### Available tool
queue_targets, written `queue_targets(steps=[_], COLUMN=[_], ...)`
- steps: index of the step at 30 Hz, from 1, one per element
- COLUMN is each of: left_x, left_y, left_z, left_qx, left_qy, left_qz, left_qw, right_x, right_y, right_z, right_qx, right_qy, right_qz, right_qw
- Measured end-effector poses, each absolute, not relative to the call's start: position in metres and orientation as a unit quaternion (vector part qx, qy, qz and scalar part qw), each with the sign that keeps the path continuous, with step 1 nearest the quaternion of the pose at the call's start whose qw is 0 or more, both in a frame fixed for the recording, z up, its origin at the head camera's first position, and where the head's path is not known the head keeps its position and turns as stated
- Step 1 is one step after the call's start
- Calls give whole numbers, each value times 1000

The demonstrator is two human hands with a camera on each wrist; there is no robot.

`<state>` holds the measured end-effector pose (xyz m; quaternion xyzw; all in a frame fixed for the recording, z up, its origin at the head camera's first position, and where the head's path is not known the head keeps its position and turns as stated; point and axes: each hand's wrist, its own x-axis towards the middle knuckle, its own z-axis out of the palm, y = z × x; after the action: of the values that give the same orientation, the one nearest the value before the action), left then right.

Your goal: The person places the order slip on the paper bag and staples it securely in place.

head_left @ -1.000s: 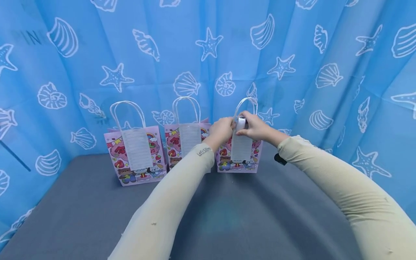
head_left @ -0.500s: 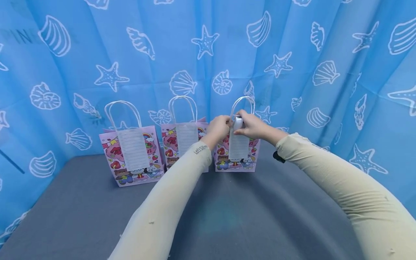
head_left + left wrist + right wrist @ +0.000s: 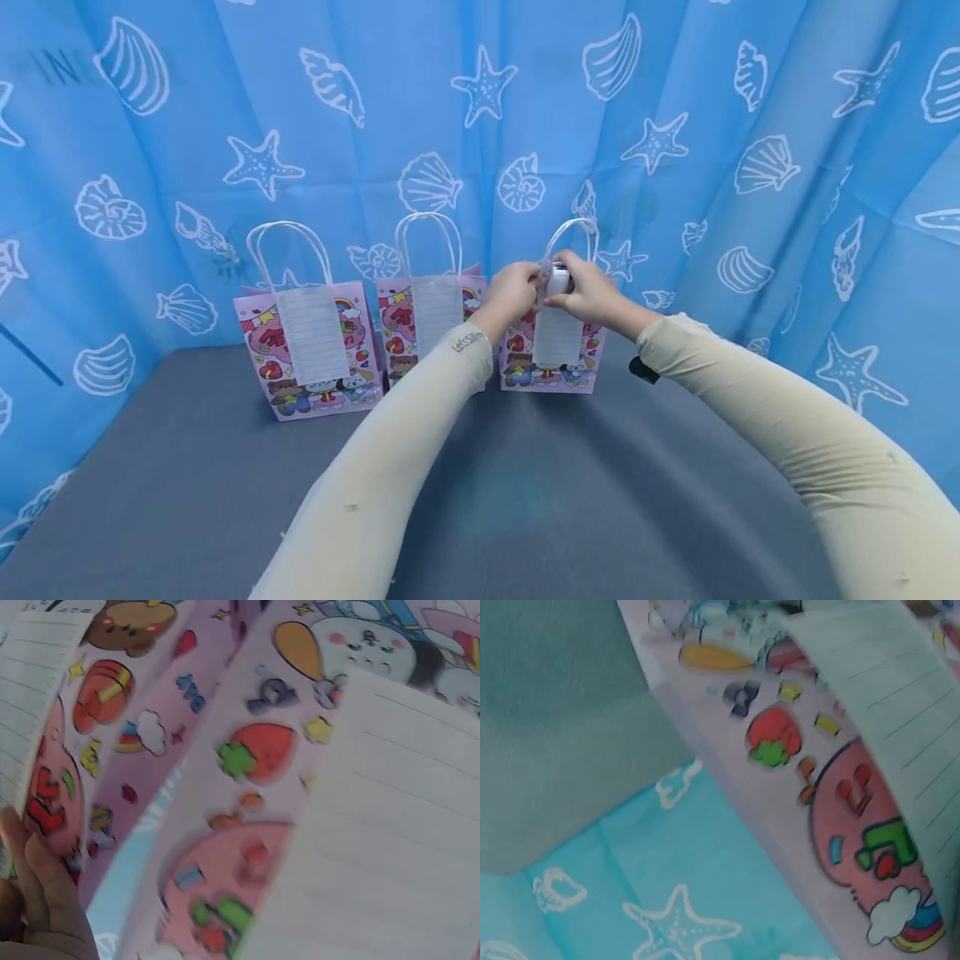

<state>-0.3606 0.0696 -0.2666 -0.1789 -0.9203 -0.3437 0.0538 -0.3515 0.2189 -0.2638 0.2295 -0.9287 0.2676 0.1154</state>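
Observation:
My left hand (image 3: pixel 513 293) pinches the top left edge of the right-hand pink cartoon paper bag (image 3: pixel 517 367), beside the top of its lined paper slip (image 3: pixel 558 339). In the left wrist view, the fingertips (image 3: pixel 49 874) lie against this bag's printed front. My right hand (image 3: pixel 591 293) grips a small white stapler (image 3: pixel 557 281), its thumb below and fingers above. The stapler sits at the top of the slip, under the bag's white handles (image 3: pixel 576 223). The right wrist view shows the bag and slip (image 3: pixel 900 697), but no fingers.
Two matching bags stand to the left: the middle bag (image 3: pixel 397 329) and the left bag (image 3: pixel 266 358), each with a lined slip on its front. All rest on a grey cloth-covered table (image 3: pixel 480 500). A blue shell-print curtain (image 3: pixel 345 150) hangs behind.
The head view has shifted slightly. Both hands stay at the top of the right bag, with the stapler held there; little else differs.

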Motion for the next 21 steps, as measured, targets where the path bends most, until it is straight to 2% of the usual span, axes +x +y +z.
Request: queue_targets(steps=[9,16,21], left_x=[-356,-356,-354], left_y=[72,74,71], left_z=[-264,-264,-262], left_qx=[-146,-142,-172], left_qy=[-949,-954,-943], left_qz=[-270,-252,-281], left_qw=[70,81,53], right_x=[-352,-351,-349], right_y=[226,226,227], right_z=[-250,-245,-241], right_qx=[258,249,243], right_qy=[-928,-934,-938], right_qz=[267,254,245], right_qw=[28,23,11])
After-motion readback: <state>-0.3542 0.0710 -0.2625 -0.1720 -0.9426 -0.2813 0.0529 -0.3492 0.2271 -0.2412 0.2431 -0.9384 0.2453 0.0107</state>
